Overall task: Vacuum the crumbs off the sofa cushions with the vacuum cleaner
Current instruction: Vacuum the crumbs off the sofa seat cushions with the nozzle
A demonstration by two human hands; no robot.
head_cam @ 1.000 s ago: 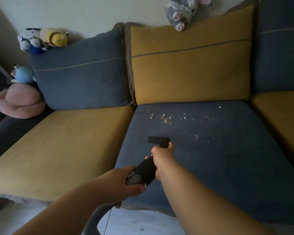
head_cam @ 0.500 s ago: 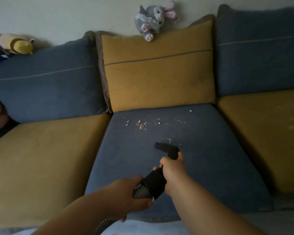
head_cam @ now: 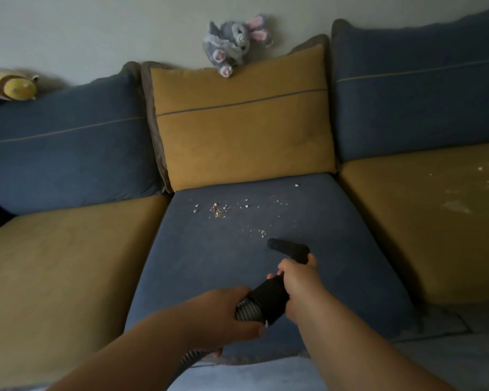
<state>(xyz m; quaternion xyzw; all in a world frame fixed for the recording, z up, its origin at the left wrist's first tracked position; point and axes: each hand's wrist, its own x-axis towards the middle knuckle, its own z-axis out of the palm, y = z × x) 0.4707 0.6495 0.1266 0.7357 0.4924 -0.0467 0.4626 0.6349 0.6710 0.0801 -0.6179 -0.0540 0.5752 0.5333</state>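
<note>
Wall point(head_cam: 96, 29): pale.
Sofa point(head_cam: 68, 263): blue and mustard cushions, plush rabbit point(head_cam: 233, 43) on top.
Middle seat cushion point(head_cam: 209, 263): blue, crumbs point(head_cam: 218, 208) toward its back.
Vacuum nozzle point(head_cam: 290, 249): over that cushion, near crumbs.
Left grip point(head_cam: 223, 314): round ribbed hose point(head_cam: 246, 310).
Right grip point(head_cam: 299, 280): round black tube point(head_cam: 268, 294).

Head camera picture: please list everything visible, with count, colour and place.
seat cushions: three, yellow, blue, yellow, left to right
back cushions: three, blue, yellow, blue, behind the seats
crumbs: many, pale, on the blue seat and right seat
toy rabbit: one, grey and pink, atop yellow back cushion
yellow toy: one, top left
vacuum nozzle: one, black, over blue seat
hose: one, grey, ribbed, bottom centre
left hand: grips hose
right hand: grips vacuum nozzle
</note>
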